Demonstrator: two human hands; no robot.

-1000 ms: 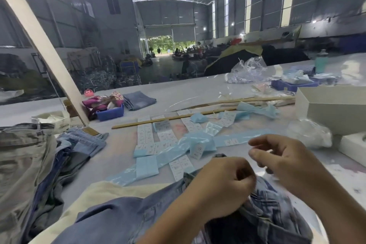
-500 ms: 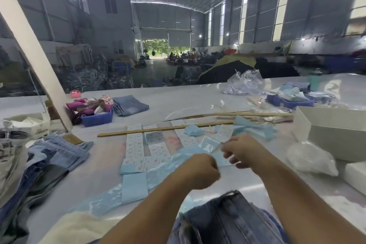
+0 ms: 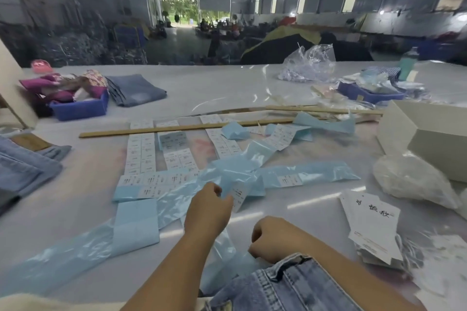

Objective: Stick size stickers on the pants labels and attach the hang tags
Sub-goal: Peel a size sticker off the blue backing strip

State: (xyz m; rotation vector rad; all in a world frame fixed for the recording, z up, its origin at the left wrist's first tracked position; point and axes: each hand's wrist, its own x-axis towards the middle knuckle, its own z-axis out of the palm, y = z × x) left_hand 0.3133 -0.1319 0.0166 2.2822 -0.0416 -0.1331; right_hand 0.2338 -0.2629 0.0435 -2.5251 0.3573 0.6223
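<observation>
Two bare hands work over a grey table (image 3: 227, 83) strewn with pale blue backing strips. The left hand (image 3: 208, 212), reaching farther forward, pinches a white size sticker (image 3: 238, 195) where it curls off a blue strip (image 3: 310, 175). That strip runs roughly left to right across the table, just ahead of the hand. The right hand (image 3: 274, 240) sits nearer the body with fingers curled; whether it holds anything is unclear. It rests just beside the waistband of the denim pants (image 3: 290, 285), which lie at the near edge, below both hands. Hang tags (image 3: 374, 227) lie stacked to the right, near the right hand. Bare table lies between the sticker and the pants, so the path back looks clear.
</observation>
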